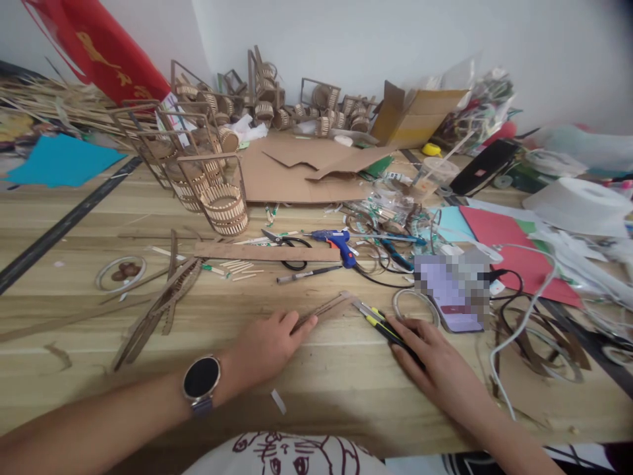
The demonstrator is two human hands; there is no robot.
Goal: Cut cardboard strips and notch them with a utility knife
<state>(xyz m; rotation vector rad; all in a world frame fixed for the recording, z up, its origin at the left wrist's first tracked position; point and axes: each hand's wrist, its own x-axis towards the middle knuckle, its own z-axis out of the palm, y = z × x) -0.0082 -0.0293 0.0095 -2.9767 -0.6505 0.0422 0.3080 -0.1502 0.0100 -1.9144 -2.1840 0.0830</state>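
My left hand (pixel 264 346), with a dark round watch (pixel 201 379) on the wrist, lies on the wooden table (pixel 306 389) and its fingers press down on a thin brown cardboard strip (pixel 324 309). My right hand (pixel 432 363) grips a yellow and black utility knife (pixel 378 320). The knife's tip meets the far end of the strip.
A long cardboard strip (pixel 267 251), scissors (pixel 284 241), a blue glue gun (pixel 339 243) and a pen (pixel 306 274) lie beyond my hands. A phone (pixel 452 293) with cables sits to the right. Small woven baskets (pixel 225 208), cardboard sheets (pixel 301 168) and scraps crowd the back.
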